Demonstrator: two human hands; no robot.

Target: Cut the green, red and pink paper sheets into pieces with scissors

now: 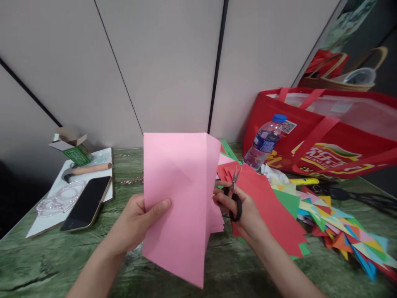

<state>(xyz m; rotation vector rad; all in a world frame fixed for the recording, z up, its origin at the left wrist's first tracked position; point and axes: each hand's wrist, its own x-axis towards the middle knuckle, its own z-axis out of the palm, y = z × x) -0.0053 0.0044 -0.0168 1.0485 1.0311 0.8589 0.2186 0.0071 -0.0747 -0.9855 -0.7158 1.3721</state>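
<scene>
A large pink sheet of paper, folded along its right side, is held up in front of me. My left hand grips its left edge, thumb on the near face and fingers hidden behind. Behind the right fold, my right hand has black-handled scissors hooked in its fingers. Their blades point up and are slightly apart, beside the paper rather than on it. Some of the right fingertips are at the paper's right edge, partly hidden. Below them, more pink sheets show behind the held one.
Red sheets lie on the green table to the right, near a water bottle, folded coloured paper pieces and a red bag. At left are a phone, a beaded string, a wooden-handled tool and a small box.
</scene>
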